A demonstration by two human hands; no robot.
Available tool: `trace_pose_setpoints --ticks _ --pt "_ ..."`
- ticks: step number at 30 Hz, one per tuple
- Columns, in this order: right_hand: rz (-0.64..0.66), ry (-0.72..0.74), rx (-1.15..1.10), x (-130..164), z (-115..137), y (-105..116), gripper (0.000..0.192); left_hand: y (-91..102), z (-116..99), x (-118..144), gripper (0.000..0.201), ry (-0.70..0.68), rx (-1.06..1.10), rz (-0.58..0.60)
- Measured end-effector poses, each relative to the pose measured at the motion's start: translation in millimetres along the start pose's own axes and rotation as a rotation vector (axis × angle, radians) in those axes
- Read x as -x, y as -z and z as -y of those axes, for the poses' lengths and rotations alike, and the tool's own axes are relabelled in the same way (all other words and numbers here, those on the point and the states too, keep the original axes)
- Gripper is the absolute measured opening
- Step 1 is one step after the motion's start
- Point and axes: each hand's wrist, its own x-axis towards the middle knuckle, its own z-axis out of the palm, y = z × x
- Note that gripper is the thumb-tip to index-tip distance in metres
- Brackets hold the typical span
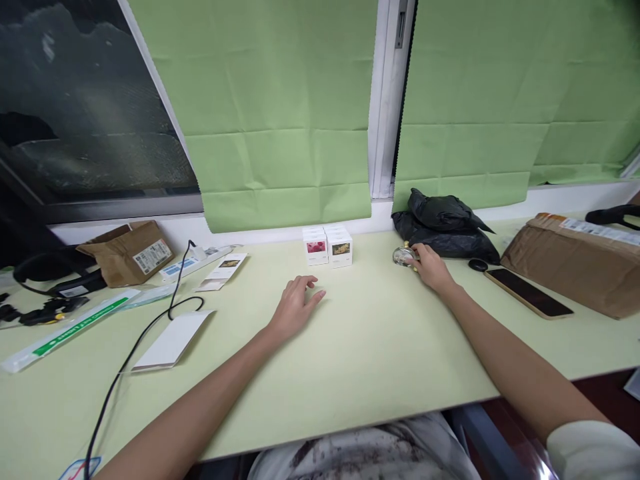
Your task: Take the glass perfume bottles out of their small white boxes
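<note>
The round object (401, 256), perhaps a small clock, is on the table (360, 363) just left of the black bags (440, 227). The right hand (431, 268) pinches its right side between thumb and fingers; how firmly, I cannot tell. The left hand (294, 308) is empty, fingers loosely spread, near the white boxes (330, 247). The step looks like grasping; lifting would call for a secure pinch.

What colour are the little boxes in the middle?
The boxes are mostly white; the head view shows them best.
</note>
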Motion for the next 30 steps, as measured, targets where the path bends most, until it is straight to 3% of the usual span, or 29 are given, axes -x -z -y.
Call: trace_pose_setpoints --ticks 11,19,25,27,30 --pt "-0.022 -0.061 -0.016 7 8 0 0.049 -0.3 1 1 0.035 -0.026 -0.026 0.016" --pt "0.0 -0.12 -0.012 -1 3 -7 0.028 1.2 -3 1 0.035 -0.035 -0.045 0.034" --pt "-0.019 -0.218 0.076 0 5 -5 0.028 1.2 -4 1 0.033 -0.054 -0.052 0.036" --pt "-0.022 -0.234 0.081 2 8 -3 0.034 1.0 -3 1 0.033 -0.063 -0.057 0.038" --pt "-0.044 -0.286 0.118 6 11 3 0.059 0.3 -2 1 0.033 -0.07 -0.056 0.039"
